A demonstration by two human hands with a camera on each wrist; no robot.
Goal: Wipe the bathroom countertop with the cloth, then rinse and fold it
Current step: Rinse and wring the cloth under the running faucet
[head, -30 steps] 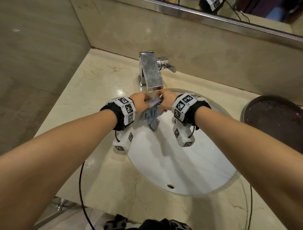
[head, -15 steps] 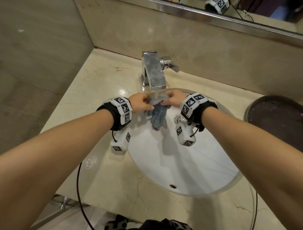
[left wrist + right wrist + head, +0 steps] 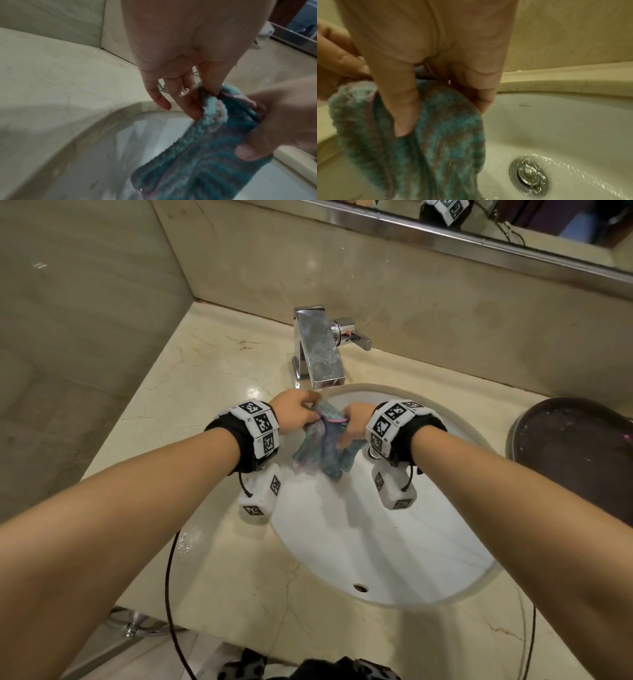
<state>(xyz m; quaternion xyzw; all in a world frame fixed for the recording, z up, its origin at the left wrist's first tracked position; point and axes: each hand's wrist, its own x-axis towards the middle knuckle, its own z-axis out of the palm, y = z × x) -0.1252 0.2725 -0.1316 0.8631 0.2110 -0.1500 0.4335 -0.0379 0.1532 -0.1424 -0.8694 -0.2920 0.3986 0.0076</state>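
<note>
Over the white basin (image 3: 376,542), the blue knitted cloth (image 3: 325,446) now hangs open between both hands instead of bunched, so rinsing looks well underway. The left hand (image 3: 294,412) pinches its upper edge between thumb and fingers; the right hand (image 3: 352,422) grips the other side, thumb pressed into the fabric. Beyond, the chrome faucet (image 3: 318,354) runs, and both hands sit lower than before.

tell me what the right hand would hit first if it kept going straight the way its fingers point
Probably the white sink wall: the right hand grips the cloth with fingers pointing down into the bowl. Depth is unclear.
</note>
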